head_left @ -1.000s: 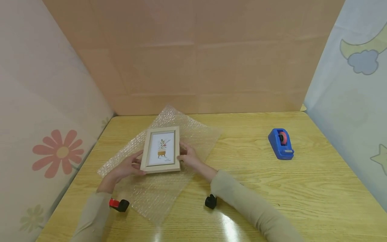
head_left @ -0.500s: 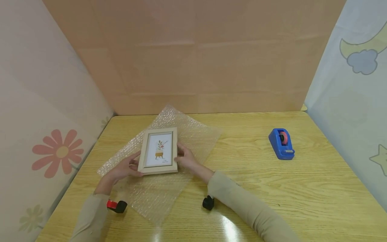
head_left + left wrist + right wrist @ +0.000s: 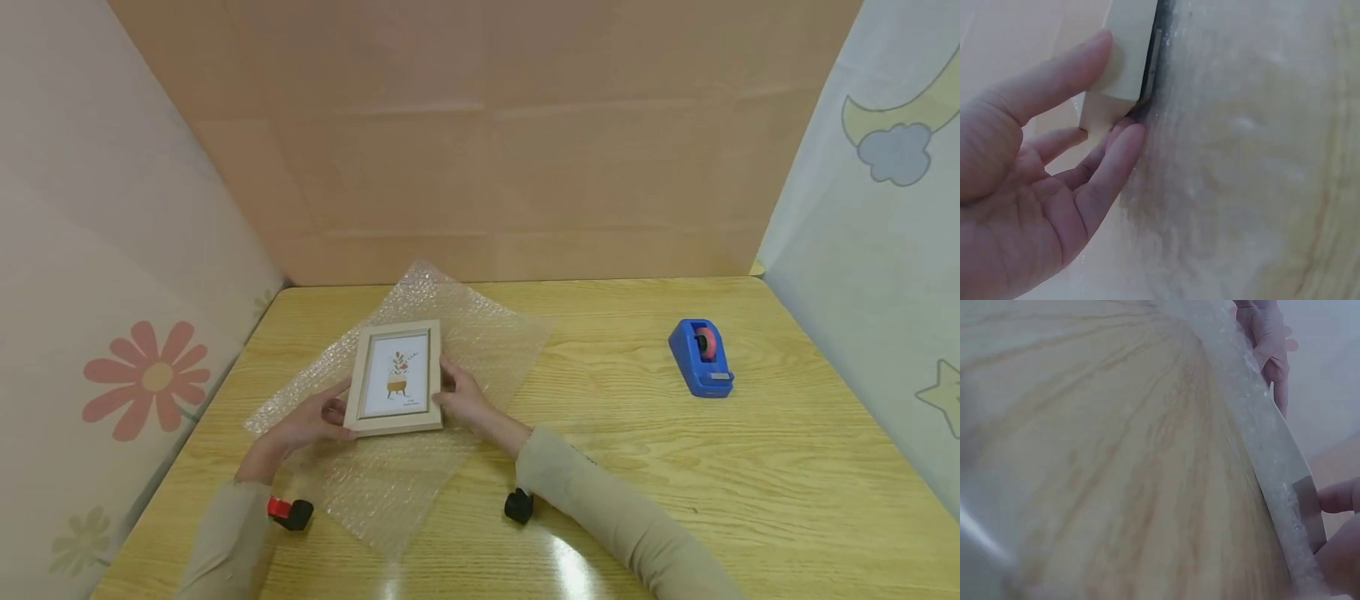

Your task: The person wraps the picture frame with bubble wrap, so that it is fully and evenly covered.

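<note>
A light wooden picture frame with a small print of a potted plant lies face up over a sheet of bubble wrap. At its lower left corner, my left hand grips the frame. In the left wrist view the thumb lies on the frame's side and the fingers curl under the corner. My right hand holds the right side, thumb at the edge and the fingers partly hidden behind it. The right wrist view catches only part of my right hand, beside the frame's edge.
A blue tape dispenser with a pink roll stands at the right of the wooden table. Near the wrists are a red and black piece and a black piece. A brown sheet rises behind the table.
Both hands have shifted the picture frame slightly left and toward the near side. It now sits lower over the bubble wrap; the wrap and the tape dispenser stay where they were.
</note>
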Demonstrator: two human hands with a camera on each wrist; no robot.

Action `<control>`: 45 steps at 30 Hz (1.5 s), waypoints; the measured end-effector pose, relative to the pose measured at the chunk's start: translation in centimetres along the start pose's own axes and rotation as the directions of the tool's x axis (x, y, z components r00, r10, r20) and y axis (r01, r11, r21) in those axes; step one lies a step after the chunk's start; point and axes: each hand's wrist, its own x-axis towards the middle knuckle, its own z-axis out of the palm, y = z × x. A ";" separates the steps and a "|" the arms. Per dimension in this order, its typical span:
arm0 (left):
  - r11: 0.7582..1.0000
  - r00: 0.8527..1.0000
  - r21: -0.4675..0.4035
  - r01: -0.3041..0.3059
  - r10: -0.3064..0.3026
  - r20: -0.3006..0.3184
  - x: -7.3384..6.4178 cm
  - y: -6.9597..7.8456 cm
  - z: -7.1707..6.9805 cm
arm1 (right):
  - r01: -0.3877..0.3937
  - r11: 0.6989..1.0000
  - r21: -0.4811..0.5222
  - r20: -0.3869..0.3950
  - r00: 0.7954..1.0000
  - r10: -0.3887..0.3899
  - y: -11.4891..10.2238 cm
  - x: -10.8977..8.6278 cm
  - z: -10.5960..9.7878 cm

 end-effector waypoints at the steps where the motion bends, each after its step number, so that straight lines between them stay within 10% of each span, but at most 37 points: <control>1: 1.000 1.000 -0.004 -0.010 0.010 0.000 0.1 -0.1 0.0 | -0.001 1.000 -0.008 -0.002 1.000 0.001 0.0 0.0 0.0; 45: 0.995 0.999 0.102 -0.023 0.026 -0.029 0.1 0.2 0.4 | -0.056 0.998 -0.032 0.011 0.998 0.056 -0.3 -0.2 -1.0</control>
